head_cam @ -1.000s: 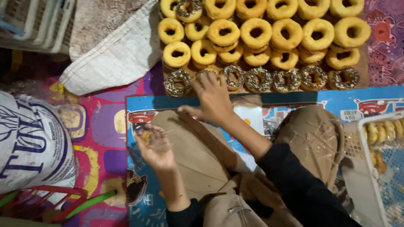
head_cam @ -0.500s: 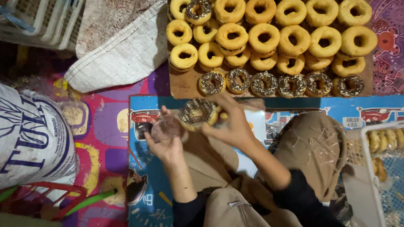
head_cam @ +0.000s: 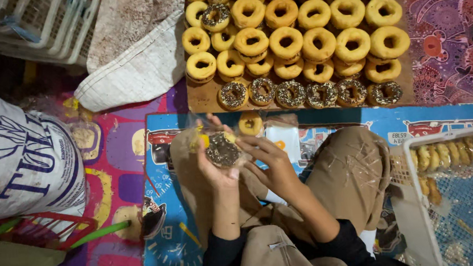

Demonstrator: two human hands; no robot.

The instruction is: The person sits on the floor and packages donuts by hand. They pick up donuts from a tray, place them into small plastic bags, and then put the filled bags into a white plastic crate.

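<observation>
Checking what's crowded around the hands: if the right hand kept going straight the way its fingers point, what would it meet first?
The right hand points left toward the left hand, so it would likely first meet the sprinkle-topped doughnut held in clear plastic wrap there, which its fingers already seem to touch.

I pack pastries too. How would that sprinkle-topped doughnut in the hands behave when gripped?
The sprinkle-topped doughnut probably squashes easily; it looks soft, cradled in the left hand. Its sprinkles likely shed when rubbed. The clear wrapper that the right hand touches seems thin and floppy.
</observation>
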